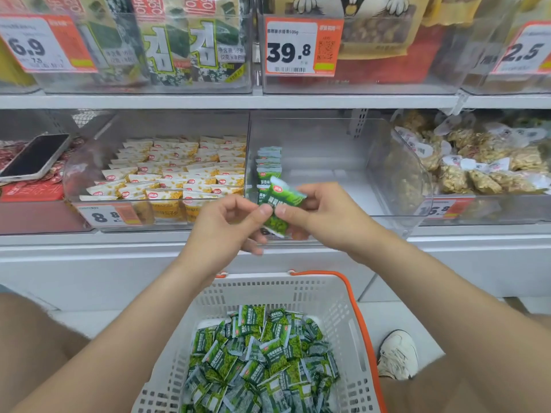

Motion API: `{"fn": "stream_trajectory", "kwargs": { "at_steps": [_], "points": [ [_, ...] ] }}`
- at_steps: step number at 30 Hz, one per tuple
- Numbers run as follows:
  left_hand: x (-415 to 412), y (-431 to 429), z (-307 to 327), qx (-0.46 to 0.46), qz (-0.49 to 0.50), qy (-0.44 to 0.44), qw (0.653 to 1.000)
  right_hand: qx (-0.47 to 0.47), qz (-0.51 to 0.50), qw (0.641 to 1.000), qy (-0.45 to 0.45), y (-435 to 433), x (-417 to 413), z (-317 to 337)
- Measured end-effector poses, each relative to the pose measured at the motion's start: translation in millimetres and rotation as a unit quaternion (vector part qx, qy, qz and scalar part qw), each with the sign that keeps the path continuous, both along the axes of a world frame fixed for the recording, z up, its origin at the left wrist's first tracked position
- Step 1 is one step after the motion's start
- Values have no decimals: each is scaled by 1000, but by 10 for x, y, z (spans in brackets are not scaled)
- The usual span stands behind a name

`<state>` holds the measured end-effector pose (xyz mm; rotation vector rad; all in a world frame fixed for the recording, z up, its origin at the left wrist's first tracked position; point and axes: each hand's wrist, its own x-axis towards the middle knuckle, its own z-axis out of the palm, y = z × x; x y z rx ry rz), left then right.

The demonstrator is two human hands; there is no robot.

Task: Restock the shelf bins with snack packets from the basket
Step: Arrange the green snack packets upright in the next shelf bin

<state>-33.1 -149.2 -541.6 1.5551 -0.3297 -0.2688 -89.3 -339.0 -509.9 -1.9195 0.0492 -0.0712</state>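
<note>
Centrally in the head view, the left hand (229, 225) and right hand (323, 217) meet over the front edge of the middle clear bin (328, 150). Both pinch a couple of held green packets (281, 204) between thumbs and curled fingers. That bin, a glossy transparent plastic box with rounded corners, contains only a short upright row of green packets (269, 163) against its left wall; the rest of its floor lies open toward the right wall.

Just left, the neighbouring bin (86, 162) is filled nearly edge to edge with tidy rows of yellow-and-white packets (179, 171). The right-hand bin (399, 180) is heaped with lumpy clear-wrapped nut clusters (477, 165). At the shelf's left end a dark phone (34, 156) rests tilted on red packaging (29, 192).

Below the hands, a white slotted plastic basket (268, 293) with an orange handle (316, 272) sits between the person's legs. Its bottom is covered by a loose pile of crinkled green packets (262, 353), with open wall above the pile.
</note>
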Motion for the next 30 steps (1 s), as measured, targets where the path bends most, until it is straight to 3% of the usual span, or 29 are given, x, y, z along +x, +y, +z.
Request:
{"fn": "stream_trajectory", "kwargs": {
  "at_steps": [2,4,5,9,13,20,22,30],
  "points": [
    [107,37,-12,100,57,-162,980,6,-36,999,-4,-36,157,22],
    [223,69,-59,186,119,-317,922,-15,-67,998,0,-76,330,22],
    [274,83,-90,217,134,-354,900,-31,-76,997,7,-94,419,4],
    [431,122,-193,317,78,-328,886,-131,-98,986,44,-132,768,-125],
    [481,138,-235,342,54,-313,884,-208,-69,964,152,-154,1091,-274],
    [553,170,-252,285,44,-283,915,-139,-82,962,220,-67,1362,-449],
    [546,165,-250,277,46,-284,917,-128,-90,964,215,-46,1391,-417],
    [525,162,-238,263,53,-296,917,-230,-147,956,109,-58,1463,-437]
  ]
}}
